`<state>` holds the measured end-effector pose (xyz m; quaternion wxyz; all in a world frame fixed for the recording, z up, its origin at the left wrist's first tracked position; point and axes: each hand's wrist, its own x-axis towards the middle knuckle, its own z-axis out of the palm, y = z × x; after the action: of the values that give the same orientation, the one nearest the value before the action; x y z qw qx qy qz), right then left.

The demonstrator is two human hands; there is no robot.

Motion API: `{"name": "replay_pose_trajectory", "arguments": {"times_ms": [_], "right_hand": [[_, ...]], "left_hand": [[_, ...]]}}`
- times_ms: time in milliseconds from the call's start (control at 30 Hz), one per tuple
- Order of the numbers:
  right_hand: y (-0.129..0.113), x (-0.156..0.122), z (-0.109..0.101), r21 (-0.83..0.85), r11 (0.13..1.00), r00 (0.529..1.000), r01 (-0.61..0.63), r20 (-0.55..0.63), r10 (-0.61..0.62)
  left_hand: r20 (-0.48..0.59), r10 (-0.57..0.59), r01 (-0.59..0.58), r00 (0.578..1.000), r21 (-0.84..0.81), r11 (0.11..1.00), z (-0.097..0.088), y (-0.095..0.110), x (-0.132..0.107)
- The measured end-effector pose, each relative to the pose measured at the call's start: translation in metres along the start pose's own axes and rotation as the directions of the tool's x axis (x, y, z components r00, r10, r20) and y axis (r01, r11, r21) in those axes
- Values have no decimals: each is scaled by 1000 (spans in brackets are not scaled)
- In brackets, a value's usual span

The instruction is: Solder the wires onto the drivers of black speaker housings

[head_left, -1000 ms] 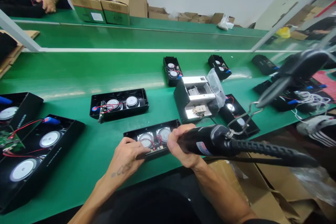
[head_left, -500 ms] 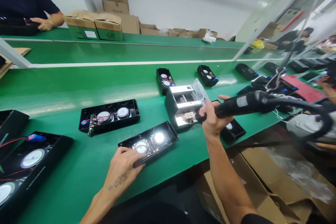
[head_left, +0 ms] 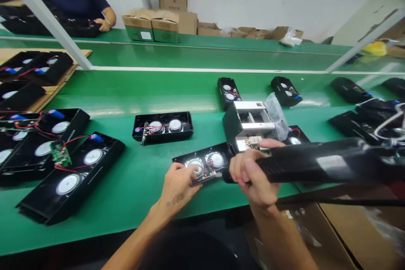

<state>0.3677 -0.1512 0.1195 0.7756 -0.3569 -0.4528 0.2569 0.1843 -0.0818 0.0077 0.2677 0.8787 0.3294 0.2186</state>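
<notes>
My left hand point(head_left: 179, 185) grips the near left edge of an open black speaker housing point(head_left: 218, 161), thumb and fingers closed on its rim. Two round silver speakers with wires sit inside it. In my right hand point(head_left: 255, 179) is a thick black electric screwdriver point(head_left: 303, 162), held nearly level, with fingers wrapped round its front end. Its nose lies over the right end of the housing; the tip is hard to make out. Just behind stands a grey and silver machine point(head_left: 249, 123), apparently a screw feeder, with a clear plastic bag point(head_left: 276, 116) at its side.
Another open housing point(head_left: 163, 126) with a blue-capped wire lies behind my left hand. More housings point(head_left: 82, 168) crowd the left, one with a green circuit board point(head_left: 61, 154). Cardboard boxes point(head_left: 152, 25) line the back shelf, near a person point(head_left: 79, 0). Open cartons point(head_left: 357, 228) stand below right.
My right hand has brought the screwdriver from the feeder's front to the housing. My left hand keeps its hold on the housing. The view has turned left, showing more housings there.
</notes>
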Motion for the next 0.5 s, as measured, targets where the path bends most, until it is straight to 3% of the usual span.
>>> {"name": "replay_pose_trajectory", "arguments": {"times_ms": [167, 400, 500], "right_hand": [[26, -15, 27, 28, 996, 984, -90, 157, 85], [41, -16, 30, -118, 991, 982, -68, 170, 87], [46, -19, 28, -182, 976, 977, -117, 158, 146]], "left_hand": [[4, -2, 2, 1000, -26, 1000, -7, 7, 3], [-29, 23, -23, 999, -12, 1000, -8, 8, 4], [-75, 67, -68, 995, -5, 998, -8, 8, 4]]}}
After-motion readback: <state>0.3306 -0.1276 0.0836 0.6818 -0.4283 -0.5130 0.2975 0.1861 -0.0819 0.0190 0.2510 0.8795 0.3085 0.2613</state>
